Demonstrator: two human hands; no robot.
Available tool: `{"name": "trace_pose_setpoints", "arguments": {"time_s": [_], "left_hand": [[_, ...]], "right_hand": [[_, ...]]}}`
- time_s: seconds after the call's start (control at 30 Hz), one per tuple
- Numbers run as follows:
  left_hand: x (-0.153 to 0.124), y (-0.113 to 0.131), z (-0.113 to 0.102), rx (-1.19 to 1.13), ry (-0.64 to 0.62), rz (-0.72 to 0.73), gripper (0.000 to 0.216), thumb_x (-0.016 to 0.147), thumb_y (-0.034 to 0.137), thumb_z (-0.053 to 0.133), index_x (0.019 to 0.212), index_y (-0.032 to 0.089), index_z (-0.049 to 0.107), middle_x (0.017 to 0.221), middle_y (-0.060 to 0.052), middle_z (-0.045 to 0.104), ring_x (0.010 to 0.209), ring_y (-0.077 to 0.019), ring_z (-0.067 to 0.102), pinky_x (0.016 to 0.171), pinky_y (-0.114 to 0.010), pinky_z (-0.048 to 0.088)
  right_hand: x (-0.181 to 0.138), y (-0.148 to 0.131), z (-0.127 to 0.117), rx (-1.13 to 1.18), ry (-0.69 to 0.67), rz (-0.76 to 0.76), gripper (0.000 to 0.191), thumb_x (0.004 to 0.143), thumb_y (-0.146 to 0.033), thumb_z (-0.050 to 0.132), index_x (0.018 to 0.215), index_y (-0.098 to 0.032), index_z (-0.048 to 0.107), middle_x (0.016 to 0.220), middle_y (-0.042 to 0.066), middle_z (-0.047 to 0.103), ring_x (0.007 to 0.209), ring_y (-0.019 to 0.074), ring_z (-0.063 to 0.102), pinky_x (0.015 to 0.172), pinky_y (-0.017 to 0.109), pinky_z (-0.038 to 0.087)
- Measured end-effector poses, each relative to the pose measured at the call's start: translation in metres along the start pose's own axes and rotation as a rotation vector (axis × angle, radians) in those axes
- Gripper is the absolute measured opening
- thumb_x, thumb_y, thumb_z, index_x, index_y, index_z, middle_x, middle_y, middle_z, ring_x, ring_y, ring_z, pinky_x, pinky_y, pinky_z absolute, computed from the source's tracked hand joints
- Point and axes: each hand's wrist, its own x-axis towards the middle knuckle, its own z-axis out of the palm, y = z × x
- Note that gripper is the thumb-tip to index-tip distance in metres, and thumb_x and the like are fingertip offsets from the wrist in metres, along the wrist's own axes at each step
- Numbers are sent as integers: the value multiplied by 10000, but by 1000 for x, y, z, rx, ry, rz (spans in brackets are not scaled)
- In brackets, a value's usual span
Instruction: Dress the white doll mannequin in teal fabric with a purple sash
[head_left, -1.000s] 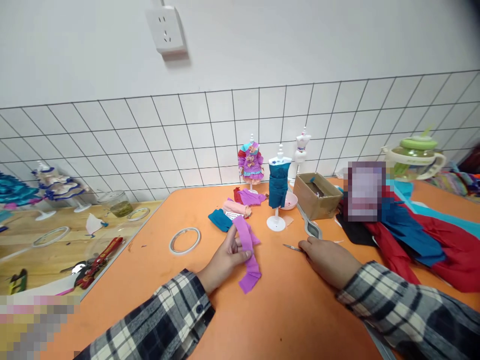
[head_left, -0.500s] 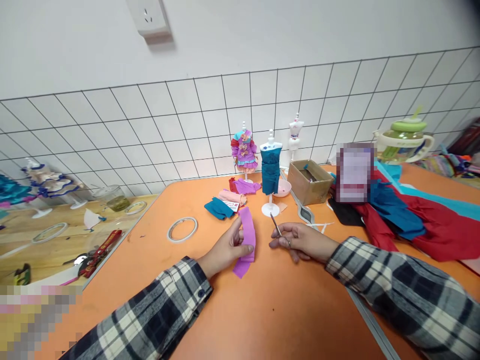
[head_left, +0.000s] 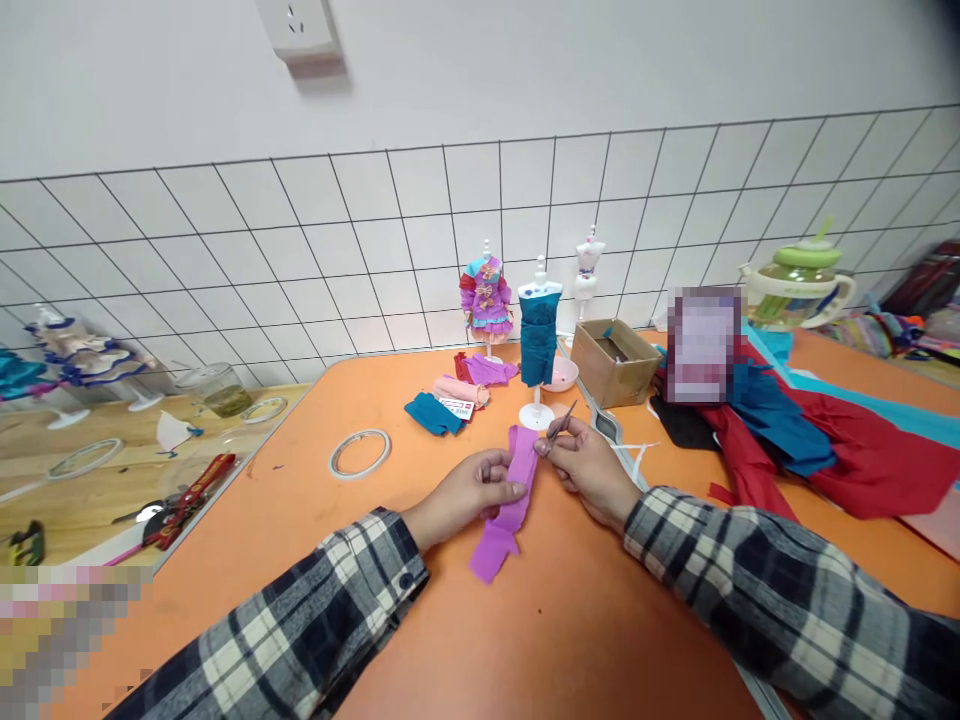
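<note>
Between the thumb and fingers of my left hand [head_left: 480, 490] is a long purple strip [head_left: 510, 515] that looks like crepe paper. Its lower end hangs toward me with a ragged edge. My right hand [head_left: 585, 465] pinches the strip's upper right edge and keeps a slim pointed metal tool [head_left: 562, 420] in its grip. Whether that tool is scissors or tweezers is unclear, as the fingers hide its rear part. Just beyond the hands stands a small dress form [head_left: 538, 340] wrapped in teal material, upright on a round white base.
Behind are a dressed form [head_left: 487, 300], a bare white form [head_left: 589, 265] and a cardboard box [head_left: 615, 365]. Teal paper pieces [head_left: 435, 413] and a tape roll [head_left: 360, 434] lie left. Red paper [head_left: 862, 440] and a teapot [head_left: 799, 285] occupy the right.
My right hand has moved left to the strip's upper edge, and its tool now points up and right. The left hand has shifted slightly right, with the strip tilted and hanging lower.
</note>
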Motion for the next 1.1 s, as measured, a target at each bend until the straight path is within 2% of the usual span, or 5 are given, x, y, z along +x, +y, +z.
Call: {"name": "trace_pose_setpoints", "arguments": {"time_s": [0.1,0.23,0.4,0.47,1.1], "left_hand": [[1,-2,-1,-22,18,-8,331,693,363,817,773,111,618,613,40,513,506,-54,407,511,-200,297],[-3,2,-2,-102,64,78,311,736,372,776,869,124,644,828,-43,639,727,-134,570,675,-248,427],[-8,6,-12,-181,62,133,274,822,336,712,976,144,592,718,-14,625,548,-102,513,545,-229,387],[-8,6,-14,-158,76,129,287,823,327,720,995,142,583,663,7,598,529,-92,493,524,-212,364],[-16,4,-3,86,-68,111,470,812,388,733,1163,170,509,700,34,581,578,-89,533,559,-213,422]], "right_hand": [[2,-1,-1,-12,-35,-2,482,631,-428,800,898,-221,456,531,-117,470,377,45,361,300,124,211],[5,-10,-19,23,-74,20,400,764,-482,699,975,-213,492,743,-33,619,439,61,515,291,125,324],[3,-23,-56,42,-797,323,494,757,-596,668,887,-132,559,696,53,671,348,64,477,249,142,301],[0,-22,-60,-9,-928,382,481,781,-565,667,918,-114,575,759,81,687,390,70,512,258,135,311],[-6,-10,-38,-229,-906,337,454,728,-493,770,911,-144,544,668,-30,604,384,12,378,288,97,270]]}}
